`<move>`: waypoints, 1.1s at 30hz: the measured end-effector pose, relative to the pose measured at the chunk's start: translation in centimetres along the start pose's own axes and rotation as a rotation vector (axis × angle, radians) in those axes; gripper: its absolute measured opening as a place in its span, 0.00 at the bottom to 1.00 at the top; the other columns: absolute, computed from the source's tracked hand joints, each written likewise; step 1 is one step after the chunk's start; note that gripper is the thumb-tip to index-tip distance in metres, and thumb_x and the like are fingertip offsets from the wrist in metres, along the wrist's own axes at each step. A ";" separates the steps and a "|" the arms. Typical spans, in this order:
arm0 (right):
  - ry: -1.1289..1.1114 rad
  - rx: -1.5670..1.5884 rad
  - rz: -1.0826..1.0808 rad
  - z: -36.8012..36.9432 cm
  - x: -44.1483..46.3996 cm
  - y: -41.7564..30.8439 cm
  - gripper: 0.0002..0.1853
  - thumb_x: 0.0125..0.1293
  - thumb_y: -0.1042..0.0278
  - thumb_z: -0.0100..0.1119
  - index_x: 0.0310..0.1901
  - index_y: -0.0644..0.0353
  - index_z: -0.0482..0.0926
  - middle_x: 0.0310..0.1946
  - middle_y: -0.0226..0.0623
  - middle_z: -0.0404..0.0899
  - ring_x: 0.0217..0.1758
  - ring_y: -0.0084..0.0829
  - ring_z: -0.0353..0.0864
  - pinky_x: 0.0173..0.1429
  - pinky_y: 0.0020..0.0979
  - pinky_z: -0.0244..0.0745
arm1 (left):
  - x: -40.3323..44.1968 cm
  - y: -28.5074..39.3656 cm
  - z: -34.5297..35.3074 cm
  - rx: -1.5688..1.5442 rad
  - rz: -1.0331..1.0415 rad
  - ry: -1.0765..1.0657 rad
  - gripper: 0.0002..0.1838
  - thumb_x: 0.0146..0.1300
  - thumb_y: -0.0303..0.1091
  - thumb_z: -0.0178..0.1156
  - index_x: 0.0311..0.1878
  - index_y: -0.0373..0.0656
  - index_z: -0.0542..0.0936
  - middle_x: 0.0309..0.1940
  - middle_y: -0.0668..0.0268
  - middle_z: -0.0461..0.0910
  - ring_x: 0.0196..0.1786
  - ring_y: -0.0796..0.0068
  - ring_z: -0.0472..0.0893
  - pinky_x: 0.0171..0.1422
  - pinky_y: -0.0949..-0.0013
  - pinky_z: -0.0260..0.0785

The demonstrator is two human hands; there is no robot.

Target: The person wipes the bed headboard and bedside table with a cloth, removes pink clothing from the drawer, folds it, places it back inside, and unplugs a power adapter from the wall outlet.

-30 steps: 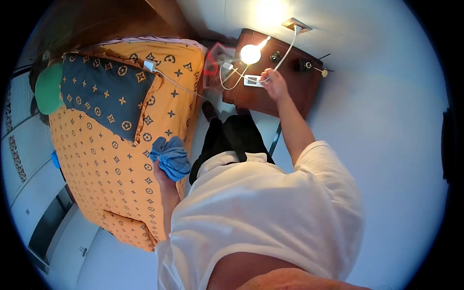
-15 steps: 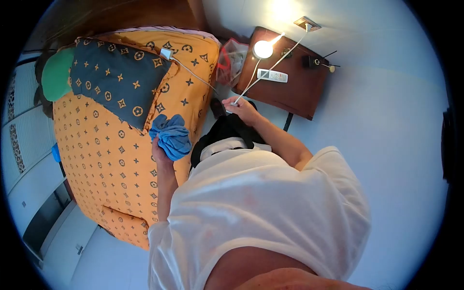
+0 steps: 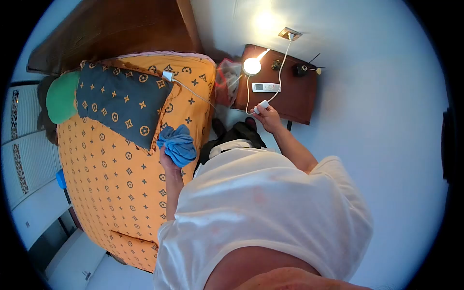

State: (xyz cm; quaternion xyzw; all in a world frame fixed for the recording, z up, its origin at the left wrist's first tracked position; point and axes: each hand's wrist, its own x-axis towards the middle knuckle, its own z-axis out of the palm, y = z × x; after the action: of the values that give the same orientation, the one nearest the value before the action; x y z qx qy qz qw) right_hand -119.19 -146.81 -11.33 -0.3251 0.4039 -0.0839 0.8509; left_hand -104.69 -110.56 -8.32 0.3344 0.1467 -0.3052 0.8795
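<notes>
My left hand [image 3: 168, 159] is closed around a bunched blue cloth [image 3: 180, 146] beside the edge of the bed. In front of the brown nightstand [image 3: 299, 101], my right hand [image 3: 268, 119] grips a small white extension socket [image 3: 261, 107] between thumb and fingers. A white cord [image 3: 282, 67] runs from the socket up to the wall outlet [image 3: 290, 34]. Another thin cord leads from the lit lamp [image 3: 252, 66] down to my right hand. A white remote control [image 3: 266, 87] lies on the nightstand just above that hand.
The bed has an orange patterned sheet [image 3: 106, 169] and a dark pillow [image 3: 125, 104]. A white plug-like block [image 3: 168, 76] with a cord rests by the pillow. Between bed and nightstand stands a clear plastic bag [image 3: 227, 82]. A small black object [image 3: 300, 70] sits on the nightstand.
My right hand has moved right and slightly down, lifting the white socket into clearer view near the nightstand. The blue cloth stays in my left hand, and the camera view has shifted.
</notes>
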 end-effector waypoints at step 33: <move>0.485 -1.086 -0.200 0.2 24.0 -11.5 0.28 0.46 0.49 0.67 0.37 0.71 0.77 0.30 0.48 0.80 0.29 0.39 0.82 0.32 0.34 0.77 | -6.2 1.8 0.7 0.144 0.060 0.232 0.26 0.62 0.41 0.40 0.60 0.35 0.63 0.56 0.53 0.69 0.58 0.59 0.70 0.64 0.58 0.60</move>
State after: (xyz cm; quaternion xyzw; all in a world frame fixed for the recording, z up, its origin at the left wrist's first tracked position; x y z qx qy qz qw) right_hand -101.87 -165.34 -19.32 -0.7212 0.5391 -0.0173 0.4348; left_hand -108.29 -107.25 -4.07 0.4341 0.2150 -0.2478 0.8390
